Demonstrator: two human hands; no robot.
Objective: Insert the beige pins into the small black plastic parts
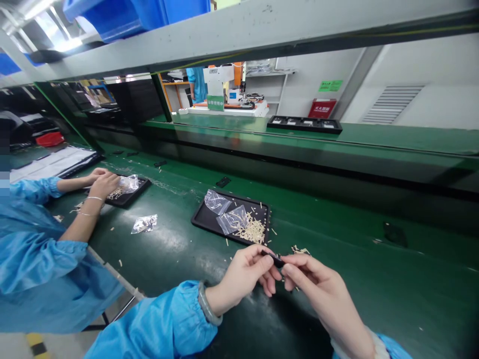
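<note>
Between my two hands, above the green bench, is a small flat black part (pixel 275 260), seen nearly edge-on. Thumb and fingers of my left hand (pixel 251 269) pinch its left end. My right hand (pixel 312 279) has thumb and forefinger closed at its right end; whether a smaller piece is also in that pinch is hidden. Just beyond my hands lies a black tray (pixel 209 219) with a heap of small cream strips (pixel 252 229) and clear plastic bags (pixel 232 219). More strips (pixel 300 250) are scattered on the bench behind my right hand.
A co-worker in a blue smock (pixel 33 249) works over another black tray (pixel 129 199) at the left. A small clear bag (pixel 145 224) lies between us. Flat black parts (pixel 223 182) dot the bench (pixel 355 284). A grey shelf beam (pixel 239 37) crosses overhead.
</note>
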